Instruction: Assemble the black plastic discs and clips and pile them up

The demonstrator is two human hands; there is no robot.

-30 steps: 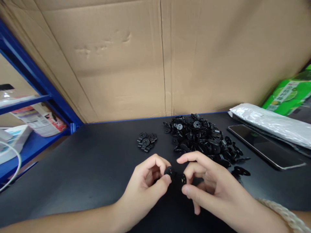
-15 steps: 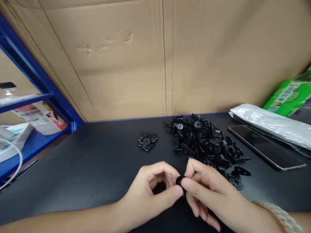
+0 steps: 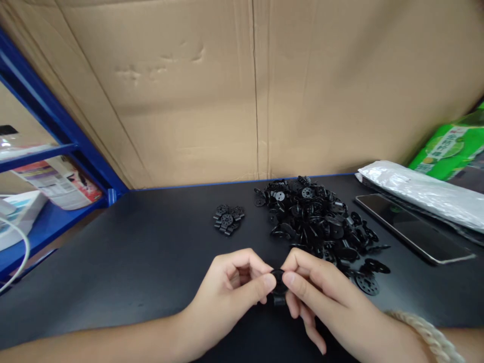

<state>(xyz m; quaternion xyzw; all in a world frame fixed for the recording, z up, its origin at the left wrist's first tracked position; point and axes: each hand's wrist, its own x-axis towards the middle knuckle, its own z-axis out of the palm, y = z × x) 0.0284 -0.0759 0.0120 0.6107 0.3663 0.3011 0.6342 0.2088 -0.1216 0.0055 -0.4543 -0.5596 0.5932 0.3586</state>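
Backing the matte black table [image 3: 124, 262]: creased cardboard [image 3: 181, 106]; blue shelf [image 3: 70, 146] at left. On table: glossy pile [image 3: 317, 217], small cluster [image 3: 227, 220] to its left. Left hand [image 3: 230, 290] and right hand [image 3: 328, 292], apart a second ago, now meet over the near side, both pinching one round black disc [image 3: 279, 281]; stubby cylinder [image 3: 279, 300] just below it.

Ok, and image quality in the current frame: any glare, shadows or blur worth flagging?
Head view: bright glare on the silvery package; head view: a soft, dim shadow band on the upper right of the cardboard; head view: many parts in the black pile merge, dark on dark; head view: the black piece in the hands lacks clear detail.
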